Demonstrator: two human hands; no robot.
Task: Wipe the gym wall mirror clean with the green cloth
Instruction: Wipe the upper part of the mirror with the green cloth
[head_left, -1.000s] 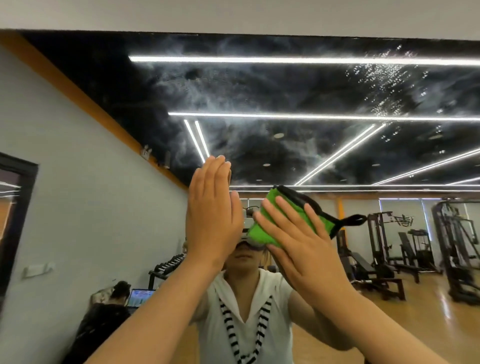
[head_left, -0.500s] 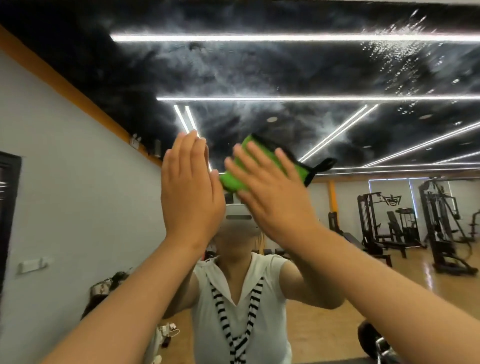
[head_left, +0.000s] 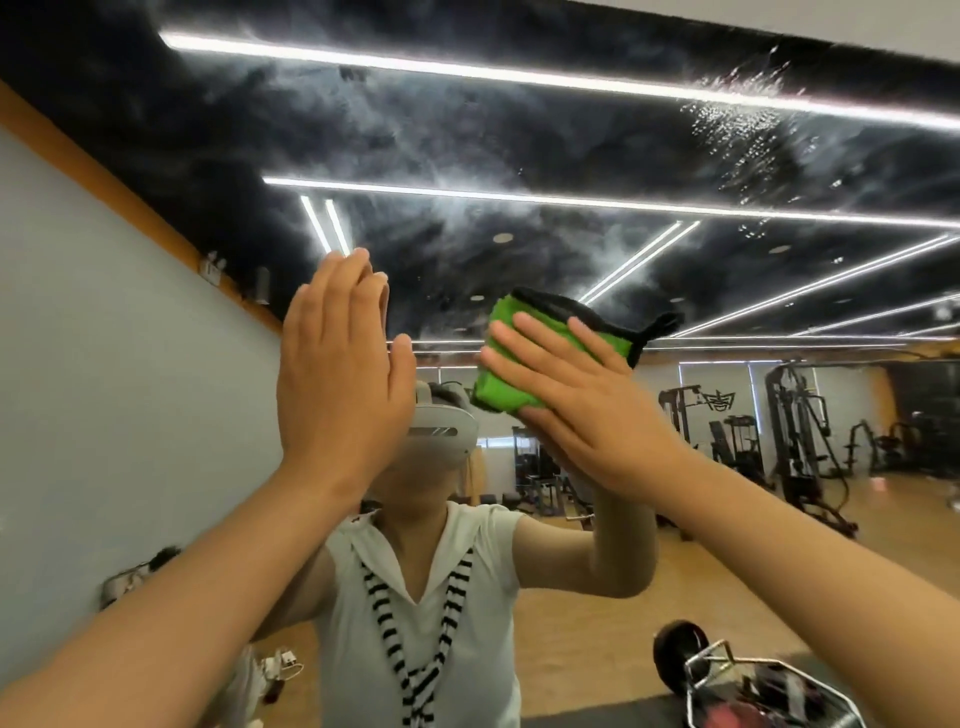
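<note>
**A:** In the head view, where is the green cloth (head_left: 519, 358)?

**B:** It is pinned flat against the mirror (head_left: 519, 130) under the right hand (head_left: 587, 410). The fingers (head_left: 545, 345) lie straight and spread across it, pressing and not curling round it. They point toward 11 o'clock, and the cloth shows past the fingertips on that side.

**A:** What is its long axis?

**B:** It runs roughly from 8 to 2 o'clock, crossing the fingers. It is a folded pad of nubby green pile edged in black, with a black tab poking out at the 2 o'clock end.

**A:** And the left hand (head_left: 337, 384)?

**B:** It sits at 9 o'clock from the cloth, close but apart. Its palm is toward the glass and its fingers are straight and together, holding nothing. Whether it touches the glass or only hovers near it, I cannot tell.

**A:** What on the glass needs work?

**B:** Cloudy white smears (head_left: 452, 208) lie at 12 o'clock from the cloth, on hard glossy glass. A patch of beaded droplets (head_left: 727, 130) glints at 1 o'clock, well away.

**A:** So which hand reaches those?

**B:** I would say the right. It is nearer and already carries the pad, and a sweep up toward 1 o'clock would probably meet the wet patch. Flat pressure has to keep the fold from opening.
</note>
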